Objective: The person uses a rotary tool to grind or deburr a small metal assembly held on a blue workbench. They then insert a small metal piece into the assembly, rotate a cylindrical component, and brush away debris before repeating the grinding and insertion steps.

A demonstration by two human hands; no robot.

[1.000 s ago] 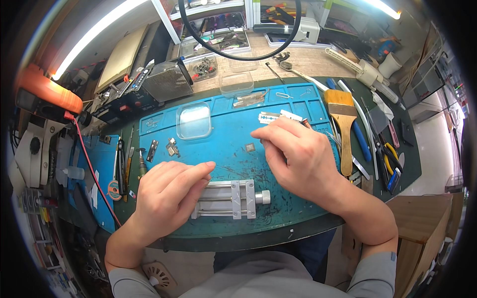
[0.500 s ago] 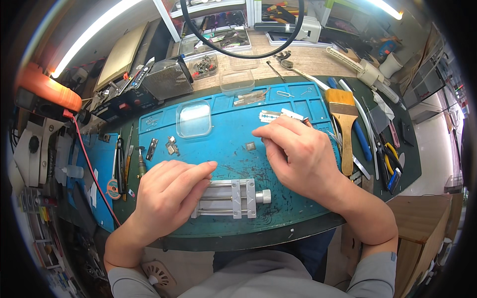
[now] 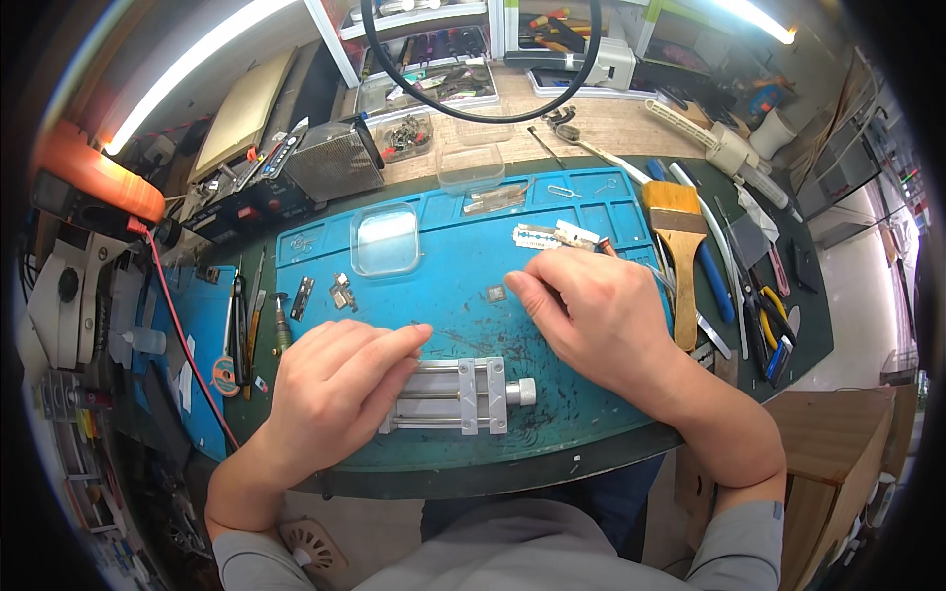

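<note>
My left hand (image 3: 340,379) rests over the left end of a small silver metal vise (image 3: 470,397). Its fingers are closed together above the vise's rods, and anything between them is hidden. My right hand (image 3: 601,305) is closed over the right part of the blue work mat (image 3: 448,261), fingers curled and thumb pointing left. What it may be holding cannot be seen. Just left of that thumb lies a small square grey chip (image 3: 496,294). Beyond the right hand are a razor blade (image 3: 533,236) and a small pale strip (image 3: 576,234).
A clear plastic box (image 3: 385,239) stands on the mat, with small metal parts (image 3: 341,293) nearby. On the right are a wide wooden brush (image 3: 678,246) and several hand tools. An orange meter (image 3: 99,177) with a red lead stands at the left. A black cable (image 3: 483,113) loops overhead.
My right hand has rotated slightly: its index finger, stretched toward the left before, is now curled, and the thumb shows more. My left hand stays almost still over the vise.
</note>
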